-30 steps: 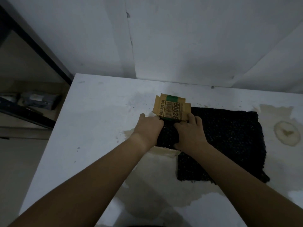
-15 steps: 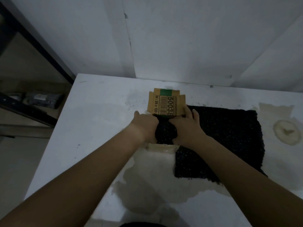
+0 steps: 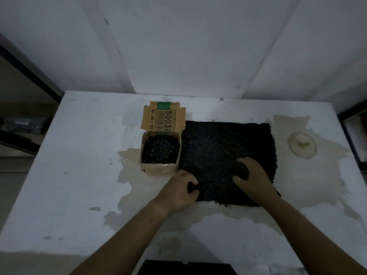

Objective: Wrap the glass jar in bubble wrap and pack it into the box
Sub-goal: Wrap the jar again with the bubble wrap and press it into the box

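A small open cardboard box (image 3: 157,169) stands on the white table (image 3: 75,175), its printed flap (image 3: 161,120) folded back. A bundle of black bubble wrap (image 3: 159,150) fills the box; the glass jar itself is hidden. To the box's right lies a flat sheet of black bubble wrap (image 3: 228,147). My left hand (image 3: 179,192) pinches the sheet's near left edge, fingers curled round it. My right hand (image 3: 252,178) grips a bunched fold of the sheet near its front right.
Brown stains mark the table around the box and sheet, with a round patch (image 3: 301,145) at the right. A white wall stands behind the table. A dark shelf (image 3: 21,126) lies off the left edge, and a dark object (image 3: 186,267) sits at the near edge.
Both hands have left the wrapped bundle in the box and moved right and nearer to me, onto the flat sheet, which they now grip. The view has also shifted closer.
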`<state>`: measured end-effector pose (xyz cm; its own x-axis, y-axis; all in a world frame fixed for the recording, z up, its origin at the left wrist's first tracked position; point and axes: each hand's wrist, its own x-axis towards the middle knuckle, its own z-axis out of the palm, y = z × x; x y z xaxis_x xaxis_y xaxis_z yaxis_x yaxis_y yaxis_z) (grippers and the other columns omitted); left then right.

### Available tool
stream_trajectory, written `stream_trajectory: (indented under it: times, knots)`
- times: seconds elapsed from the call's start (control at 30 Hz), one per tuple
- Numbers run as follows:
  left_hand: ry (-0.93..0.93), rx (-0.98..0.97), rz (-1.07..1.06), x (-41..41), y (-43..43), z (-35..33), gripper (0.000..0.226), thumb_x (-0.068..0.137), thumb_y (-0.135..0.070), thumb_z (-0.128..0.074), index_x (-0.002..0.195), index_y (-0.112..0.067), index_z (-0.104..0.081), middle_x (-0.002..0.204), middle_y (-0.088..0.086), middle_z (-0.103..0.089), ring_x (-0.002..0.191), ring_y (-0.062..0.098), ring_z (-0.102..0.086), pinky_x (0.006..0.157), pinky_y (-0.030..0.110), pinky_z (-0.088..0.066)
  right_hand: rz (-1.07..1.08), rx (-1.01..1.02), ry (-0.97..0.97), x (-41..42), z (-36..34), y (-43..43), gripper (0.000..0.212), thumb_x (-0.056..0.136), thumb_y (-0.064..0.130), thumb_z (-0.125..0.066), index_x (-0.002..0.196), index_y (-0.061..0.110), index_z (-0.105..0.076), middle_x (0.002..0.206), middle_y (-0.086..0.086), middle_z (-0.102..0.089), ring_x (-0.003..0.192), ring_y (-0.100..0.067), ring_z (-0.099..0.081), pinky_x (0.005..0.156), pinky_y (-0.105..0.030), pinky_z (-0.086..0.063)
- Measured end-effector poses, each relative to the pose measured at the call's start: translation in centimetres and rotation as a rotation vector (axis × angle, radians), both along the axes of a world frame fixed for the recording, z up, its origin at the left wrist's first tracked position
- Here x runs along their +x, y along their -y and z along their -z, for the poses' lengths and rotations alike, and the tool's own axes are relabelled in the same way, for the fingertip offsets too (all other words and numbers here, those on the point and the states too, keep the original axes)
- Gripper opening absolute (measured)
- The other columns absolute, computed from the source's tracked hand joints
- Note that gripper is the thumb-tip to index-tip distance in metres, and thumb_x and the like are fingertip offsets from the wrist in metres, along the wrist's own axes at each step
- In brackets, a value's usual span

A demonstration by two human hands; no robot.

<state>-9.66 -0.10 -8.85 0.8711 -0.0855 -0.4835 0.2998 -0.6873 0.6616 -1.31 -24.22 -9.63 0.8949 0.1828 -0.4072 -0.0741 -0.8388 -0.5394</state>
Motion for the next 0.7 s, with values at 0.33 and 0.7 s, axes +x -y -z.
stream_trajectory:
  times: [0.33,0.7]
  knots:
    - [-0.249,-0.06,-0.513,0.5,3.5,5.3,0.022,0.077,-0.025,-0.068,0.096,-0.027,-0.058,0.13,0.008,-0.042,0.105,0.025,-0.058,0.093,0.035,-0.053,0.171,-0.234,-0.166,0.0,5.5,7.7,0.066,0.079,0.037,-0.07,0.14,0.022,-0.047,0.149,-0.017,-0.033,0.125,-0.039,-0.045,0.103,-0.046,-0.043]
    - [-0.204,0.214,-0.44,-0.9,6.2,6.5,0.04,0.086,-0.053,-0.061,0.108,-0.025,-0.044,0.097,-0.006,-0.064,0.098,0.019,-0.061,0.088,0.033,-0.042,0.393,0.385,-0.037,-0.1,-1.6,4.8,0.015,0.086,0.006,-0.066,0.086,0.019,-0.059,0.086,-0.009,-0.065,0.074,-0.04,-0.063,0.058,-0.036,-0.048]
